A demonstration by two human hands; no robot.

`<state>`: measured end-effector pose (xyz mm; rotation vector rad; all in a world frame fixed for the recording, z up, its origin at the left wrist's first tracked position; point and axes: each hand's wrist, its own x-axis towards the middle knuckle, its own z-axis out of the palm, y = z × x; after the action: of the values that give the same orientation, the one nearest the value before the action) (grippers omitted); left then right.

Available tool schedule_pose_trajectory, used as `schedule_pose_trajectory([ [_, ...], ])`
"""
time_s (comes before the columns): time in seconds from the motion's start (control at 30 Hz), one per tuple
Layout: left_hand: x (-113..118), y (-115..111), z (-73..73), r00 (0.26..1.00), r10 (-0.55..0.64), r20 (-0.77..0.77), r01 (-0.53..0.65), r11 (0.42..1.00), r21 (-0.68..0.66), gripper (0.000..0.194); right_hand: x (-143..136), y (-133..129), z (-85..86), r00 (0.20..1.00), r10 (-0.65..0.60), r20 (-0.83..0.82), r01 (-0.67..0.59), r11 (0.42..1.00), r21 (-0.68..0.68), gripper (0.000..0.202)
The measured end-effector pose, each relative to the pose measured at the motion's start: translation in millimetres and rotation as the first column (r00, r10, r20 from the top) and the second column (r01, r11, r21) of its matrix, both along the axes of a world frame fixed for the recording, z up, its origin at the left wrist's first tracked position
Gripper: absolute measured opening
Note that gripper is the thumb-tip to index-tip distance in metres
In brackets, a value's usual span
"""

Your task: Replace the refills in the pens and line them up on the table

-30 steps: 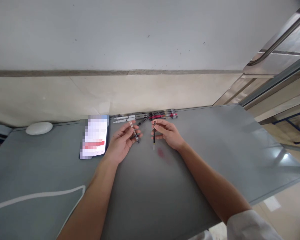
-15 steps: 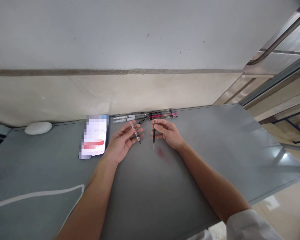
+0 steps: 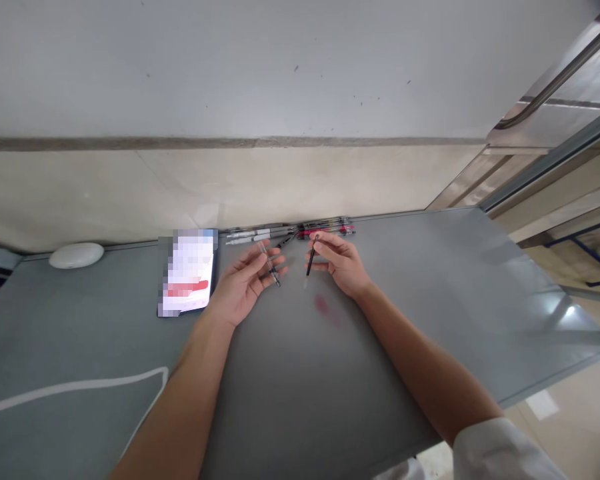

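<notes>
Between thumb and fingers, my left hand (image 3: 245, 282) holds a clear pen barrel (image 3: 271, 268), tilted with its dark end toward me. My right hand (image 3: 339, 263) pinches a thin black refill (image 3: 311, 260) with a pale tip pointing down toward the table. The two hands are apart. Behind them, several pens lie in a row along the wall, white and grey ones (image 3: 255, 235) on the left, red and dark ones (image 3: 330, 230) on the right.
A phone (image 3: 190, 273) with a lit, partly blurred screen lies left of my left hand. Farther left is a white oval object (image 3: 77, 255). A white cable (image 3: 80, 387) crosses the grey table (image 3: 290, 393). The wall (image 3: 290, 180) borders the back.
My right hand has moved slightly to the right and the black refill in it now leans more, its lower end a little higher. My left hand has barely moved.
</notes>
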<state>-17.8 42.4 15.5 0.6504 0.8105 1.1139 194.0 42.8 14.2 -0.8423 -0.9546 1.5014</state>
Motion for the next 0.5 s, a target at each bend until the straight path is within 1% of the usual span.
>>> schedule_pose_trajectory([
  [0.27, 0.5, -0.3, 0.0, 1.0, -0.007, -0.029, 0.008, 1.0, 0.014, 0.031, -0.2, 1.3, -1.6, 0.999, -0.038, -0.008, 0.038, 0.999, -0.022, 0.024],
  [0.4, 0.9, -0.5, -0.3, 0.999, -0.012, -0.041, 0.014, 0.999, 0.036, 0.032, -0.6, 2.9, -3.3, 0.997, -0.076, -0.002, 0.076, 0.997, -0.033, 0.028],
  [0.5, 1.2, -0.7, 0.1, 0.999, -0.014, -0.04, 0.015, 0.999, 0.041, 0.032, -0.7, 3.3, -4.2, 0.997, -0.076, 0.01, 0.076, 0.996, -0.039, 0.031],
])
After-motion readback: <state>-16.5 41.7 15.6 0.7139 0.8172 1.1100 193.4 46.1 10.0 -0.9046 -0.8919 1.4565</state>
